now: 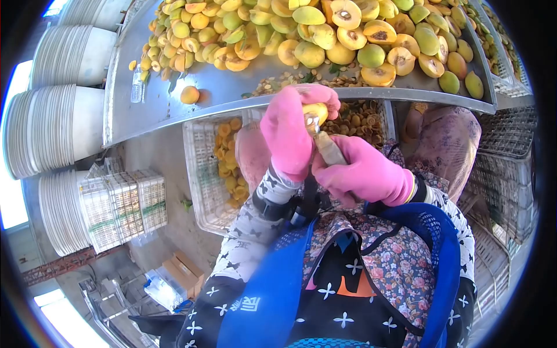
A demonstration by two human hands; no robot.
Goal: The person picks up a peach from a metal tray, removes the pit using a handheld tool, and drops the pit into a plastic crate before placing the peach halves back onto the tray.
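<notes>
My left hand (293, 124), in a pink glove, is closed around a yellow fruit (316, 111) held just below the metal table's edge. In its own pink glove, my right hand (365, 171) grips a small tool (329, 148) by the handle, and the tool's metal tip is pushed into the fruit. Both hands are in front of my chest, above a blue apron.
A metal table (220, 93) carries a large heap of whole and halved yellow-green fruit (325, 32). A white crate of fruit halves (223, 156) and a crate of brown pits (357, 119) sit below. White stacked buckets (55, 130) stand left; empty crates (505, 168) right.
</notes>
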